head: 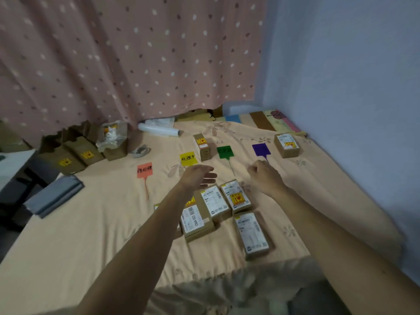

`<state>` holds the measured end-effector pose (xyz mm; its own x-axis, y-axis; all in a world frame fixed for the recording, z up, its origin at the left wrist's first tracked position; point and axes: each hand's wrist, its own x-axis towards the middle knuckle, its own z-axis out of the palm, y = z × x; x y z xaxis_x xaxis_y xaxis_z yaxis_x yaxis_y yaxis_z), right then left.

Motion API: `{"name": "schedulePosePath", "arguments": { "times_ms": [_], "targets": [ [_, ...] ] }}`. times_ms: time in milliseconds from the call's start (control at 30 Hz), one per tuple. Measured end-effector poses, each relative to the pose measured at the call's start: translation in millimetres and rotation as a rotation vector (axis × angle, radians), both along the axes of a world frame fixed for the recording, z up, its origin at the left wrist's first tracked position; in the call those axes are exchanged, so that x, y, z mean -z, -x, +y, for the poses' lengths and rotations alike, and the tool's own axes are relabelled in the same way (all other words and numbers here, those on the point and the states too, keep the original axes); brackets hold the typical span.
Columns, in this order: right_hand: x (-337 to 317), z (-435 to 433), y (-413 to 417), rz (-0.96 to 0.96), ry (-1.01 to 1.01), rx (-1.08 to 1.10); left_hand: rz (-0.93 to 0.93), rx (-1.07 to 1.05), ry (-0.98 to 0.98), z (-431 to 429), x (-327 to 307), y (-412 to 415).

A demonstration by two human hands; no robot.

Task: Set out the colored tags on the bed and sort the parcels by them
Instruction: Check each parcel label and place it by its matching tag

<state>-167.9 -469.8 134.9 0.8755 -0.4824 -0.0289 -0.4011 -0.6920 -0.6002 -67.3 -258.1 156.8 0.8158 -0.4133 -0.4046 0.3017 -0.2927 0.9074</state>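
Four tags lie in a row across frame centre on the bed (91, 223): red tag (144, 170), yellow tag (187, 158), green tag (225, 152), purple tag (261, 150). Upright parcel (203, 147) stands between yellow and green. Lone parcel (286, 144) lies right of purple. Parcel cluster (216, 204) lies just below the row. Left hand (200, 176) is above the cluster, fingers straight, holding nothing. Right hand (263, 176) is just below the purple tag, fingers curled. The view is too blurred to tell whether it pinches the tag's tail. Brown boxes (75, 153) stand at upper left.

Four colored tags (144, 171) lie out. Two parcels (203, 147) sit among them, with at least four more clustered nearer.
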Motion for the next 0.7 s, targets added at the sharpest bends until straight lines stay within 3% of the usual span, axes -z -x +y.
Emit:
{"name": "schedulePosePath", "arguments": {
  "times_ms": [233, 700],
  "targets": [
    [28, 48, 51, 0.107, -0.006, -0.049, 0.101, -0.029, -0.037, 52, 24, 57],
    [89, 76, 90, 0.281, -0.024, -0.071, 0.223, 0.018, -0.120, 49, 126, 138]
  ]
}}
